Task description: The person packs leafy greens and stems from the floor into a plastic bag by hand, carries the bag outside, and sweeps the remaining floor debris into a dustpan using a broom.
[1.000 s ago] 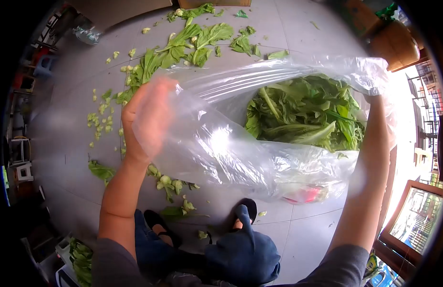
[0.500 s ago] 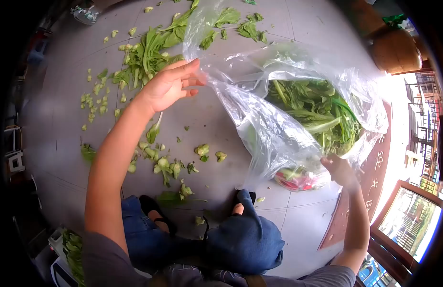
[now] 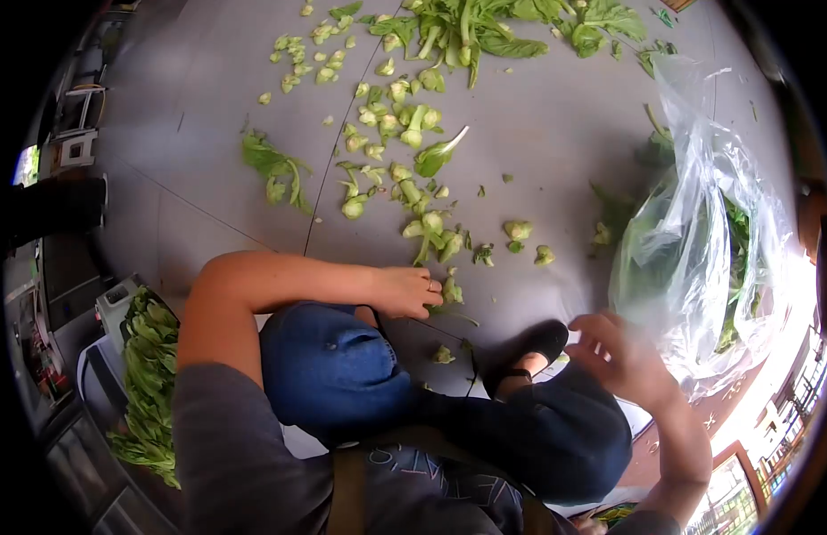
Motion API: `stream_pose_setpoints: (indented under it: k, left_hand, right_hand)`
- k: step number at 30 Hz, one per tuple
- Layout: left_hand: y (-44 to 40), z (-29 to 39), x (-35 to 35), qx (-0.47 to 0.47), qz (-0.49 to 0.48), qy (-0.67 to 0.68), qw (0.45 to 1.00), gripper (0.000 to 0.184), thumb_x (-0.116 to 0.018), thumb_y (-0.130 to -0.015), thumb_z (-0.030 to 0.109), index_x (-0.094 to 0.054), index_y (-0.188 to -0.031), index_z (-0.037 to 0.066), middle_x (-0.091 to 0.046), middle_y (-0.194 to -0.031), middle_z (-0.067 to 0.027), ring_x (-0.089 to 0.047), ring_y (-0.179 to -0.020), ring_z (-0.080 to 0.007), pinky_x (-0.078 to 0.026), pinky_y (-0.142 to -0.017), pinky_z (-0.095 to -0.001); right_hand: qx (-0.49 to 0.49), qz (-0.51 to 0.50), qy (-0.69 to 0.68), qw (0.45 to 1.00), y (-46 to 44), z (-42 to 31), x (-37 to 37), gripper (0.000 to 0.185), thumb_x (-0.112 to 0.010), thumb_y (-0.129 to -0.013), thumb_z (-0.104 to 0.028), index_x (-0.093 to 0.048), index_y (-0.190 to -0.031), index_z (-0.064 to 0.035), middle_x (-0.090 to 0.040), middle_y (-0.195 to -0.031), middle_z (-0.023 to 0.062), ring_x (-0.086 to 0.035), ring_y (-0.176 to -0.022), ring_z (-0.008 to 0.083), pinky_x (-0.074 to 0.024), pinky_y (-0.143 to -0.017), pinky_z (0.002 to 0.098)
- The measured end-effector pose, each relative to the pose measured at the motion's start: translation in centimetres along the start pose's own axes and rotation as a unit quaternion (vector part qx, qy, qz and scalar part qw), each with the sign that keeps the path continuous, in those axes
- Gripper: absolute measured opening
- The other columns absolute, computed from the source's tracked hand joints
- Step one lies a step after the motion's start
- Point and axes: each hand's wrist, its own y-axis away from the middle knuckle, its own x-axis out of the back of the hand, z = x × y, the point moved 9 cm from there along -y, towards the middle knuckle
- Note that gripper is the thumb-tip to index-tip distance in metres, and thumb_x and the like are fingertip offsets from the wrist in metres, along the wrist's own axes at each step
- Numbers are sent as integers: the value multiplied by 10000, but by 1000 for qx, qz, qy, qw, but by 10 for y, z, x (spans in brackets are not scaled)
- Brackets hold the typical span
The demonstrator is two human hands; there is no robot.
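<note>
A clear plastic bag [image 3: 672, 254] is set on the grey tiled floor [image 3: 217, 169], and leafy greens [image 3: 737, 259] are seen inside it. The right hand [image 3: 623, 357] is held just beside the bag, on its near left side; its fingers are loosely parted and slightly curled, and nothing is seen gripped in it. Whether the film is brushed by it cannot be told through the blur. The left hand [image 3: 408, 292] is held at floor level, well to the left of the bag, beside a pale vegetable stub [image 3: 454, 291]; its fingers are bent downward, and whether anything is grasped beneath them cannot be told. Cut stubs [image 3: 426, 230] are scattered to the left of the bag, and large loose leaves [image 3: 467, 31] are heaped beyond it on that side. Harvested greens [image 3: 146, 383] are piled at the far left from the bag.
</note>
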Motion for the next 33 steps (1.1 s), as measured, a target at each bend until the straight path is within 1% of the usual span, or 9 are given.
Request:
stream_pose_setpoints:
  k: [6, 7, 10, 17, 20, 24, 26, 29, 33]
  left_hand:
    - [2, 3, -109, -68, -17, -97, 993, 127, -578, -703, 272, -658, -730, 178, -444, -1288, -42, -283, -1278, -258, -251, -1007, -445]
    - [3, -5, -106, -70, 9, -111, 991, 114, -566, -717, 248, -649, -766, 186, -406, -1320, -36, -253, -1293, -261, -203, -1036, -455]
    - [9, -42, -63, -18, 42, -145, 988, 194, -516, -745, 162, -563, -933, 157, -328, -1372, -44, -228, -1303, -272, -197, -1055, -473]
    - [77, -179, 46, 276, 230, -177, 916, 223, -542, -792, 149, -557, -1002, 223, -293, -1391, 3, -212, -1299, -266, -219, -1050, -461]
    - [130, -218, 93, 438, 292, -209, 824, 283, -591, -790, 233, -571, -1066, 293, -306, -1383, -11, -224, -1284, -307, -249, -1022, -476]
    - [235, -202, 130, 505, 548, -149, 650, 528, -621, -765, 413, -476, -1219, 186, -289, -1358, -155, -290, -1227, -359, -232, -996, -481]
    - [319, -196, 88, 627, 611, -117, 468, 609, -600, -773, 434, -423, -1240, 84, -289, -1325, -220, -311, -1203, -364, -254, -976, -470]
    - [434, -195, -44, 809, 535, 98, 223, 728, -584, -750, 510, -354, -1303, 95, -328, -1275, -233, -325, -1186, -363, -279, -978, -450]
    - [410, -174, -6, 803, 512, 182, 243, 822, -593, -721, 555, -329, -1316, 53, -297, -1284, -247, -318, -1201, -348, -311, -976, -411]
  right_hand:
    - [-8, -548, 178, 817, -9, 126, -280, 354, -565, -754, -221, -577, -1108, -218, -604, -925, 138, -568, -921, 311, -448, -794, 399]
    - [132, -538, 96, 827, 7, 133, -342, 437, -567, -750, -176, -529, -1178, -258, -605, -930, 129, -567, -924, 324, -448, -804, 401]
    - [68, -566, 169, 804, 11, 99, -408, 535, -561, -758, -174, -429, -1263, -291, -603, -957, 114, -588, -876, 320, -472, -753, 416]
    - [111, -49, 176, 977, -88, 88, -340, 263, -501, -740, -99, -577, -976, -185, -550, -943, 52, -585, -715, 257, -477, -699, 376]
    - [84, 203, 253, 942, -168, 85, -198, 329, -561, -724, -75, -563, -1049, -124, -545, -964, 78, -538, -833, 259, -455, -710, 365]
    - [-230, 546, -17, 806, -122, 134, -80, 442, -615, -765, -170, -480, -1177, -80, -522, -1018, 133, -524, -886, 280, -437, -778, 365]
    - [-383, 584, 8, 716, -61, 187, -102, 494, -620, -763, -179, -449, -1217, -88, -509, -1032, 108, -522, -897, 232, -432, -784, 326]
    - [-457, 535, -318, 635, -45, 240, -162, 535, -610, -766, -158, -411, -1259, -94, -497, -1068, 70, -522, -879, 174, -449, -711, 303]
    - [-308, 484, -346, 742, -161, 197, -139, 556, -617, -764, -141, -402, -1274, -88, -465, -1135, 72, -539, -851, 162, -455, -635, 281]
